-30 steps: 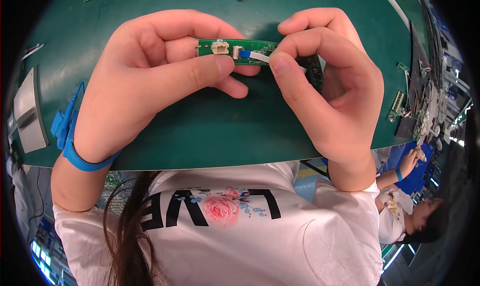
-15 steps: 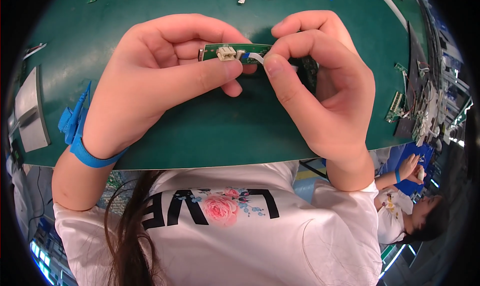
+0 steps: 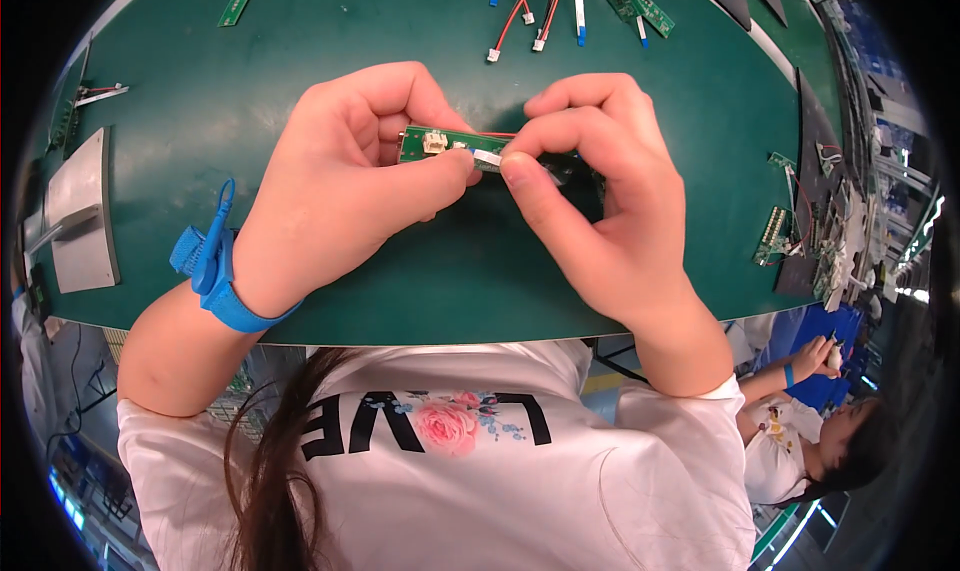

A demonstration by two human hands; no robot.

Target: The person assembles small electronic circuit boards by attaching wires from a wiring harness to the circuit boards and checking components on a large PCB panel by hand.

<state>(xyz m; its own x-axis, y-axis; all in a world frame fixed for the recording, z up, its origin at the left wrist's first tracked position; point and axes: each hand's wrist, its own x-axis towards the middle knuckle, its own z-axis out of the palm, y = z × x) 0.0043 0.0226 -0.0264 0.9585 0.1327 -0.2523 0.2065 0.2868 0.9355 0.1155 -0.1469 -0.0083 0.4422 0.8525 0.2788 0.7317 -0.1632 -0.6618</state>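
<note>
A narrow green circuit board (image 3: 412, 145) is held up above the table between my two hands. My left hand (image 3: 345, 186) is closed on it, the thumb along the near edge and the fingers behind. A small cream-white connector (image 3: 434, 142) sits on the board's face. Beside my left thumb tip lies a white flat ribbon cable (image 3: 488, 157) with a blue end; whether that end is seated in a socket cannot be made out. My right hand (image 3: 610, 186) pinches the cable between thumb and forefinger. Behind the board shows a red wire (image 3: 498, 134).
Red-and-black wire leads (image 3: 540, 36), ribbon cables (image 3: 580, 16) and green boards (image 3: 655, 16) lie at the far edge. At left stands a grey metal plate (image 3: 85, 211). Boards with wires (image 3: 773, 236) lie at right, beyond which another person's hands (image 3: 818, 356) work at a blue surface.
The view has shifted, showing more of the far table. My left thumb tip has moved to the ribbon cable's blue end. A red wire now shows behind the board. Both hands keep their hold.
</note>
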